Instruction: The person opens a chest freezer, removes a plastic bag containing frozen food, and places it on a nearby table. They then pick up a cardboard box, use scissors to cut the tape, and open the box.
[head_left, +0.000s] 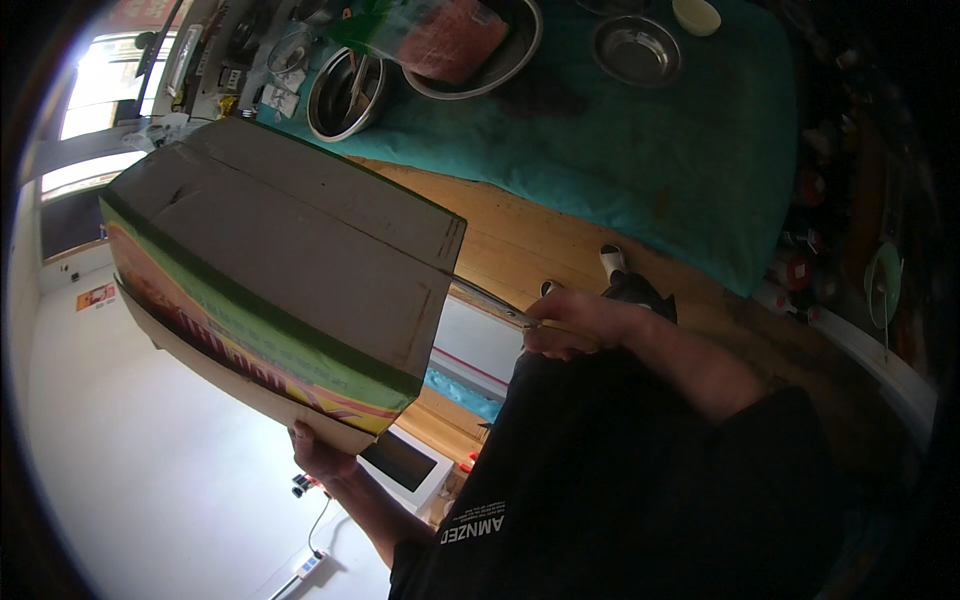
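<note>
My left hand (322, 454) grips the lower edge of a cardboard box (300, 240), its thumb on a pale flap. The box is tilted, with a plain grey-brown face towards me and a green, yellow and red printed side below. My right hand (562, 322) is closed round the yellow handles of a pair of scissors (517, 315). The metal blades point at the box, and their tip meets its right edge by the seam between two flaps. Whether the tip goes inside cannot be told.
Beyond the box stands a table with a green cloth (600, 150). On it are a metal pot (319, 112) with utensils, a large metal bowl (532, 45) under a bag of reddish food, a smaller metal bowl (637, 51) and a pale bowl (696, 16). A power strip (309, 565) is at the lower left.
</note>
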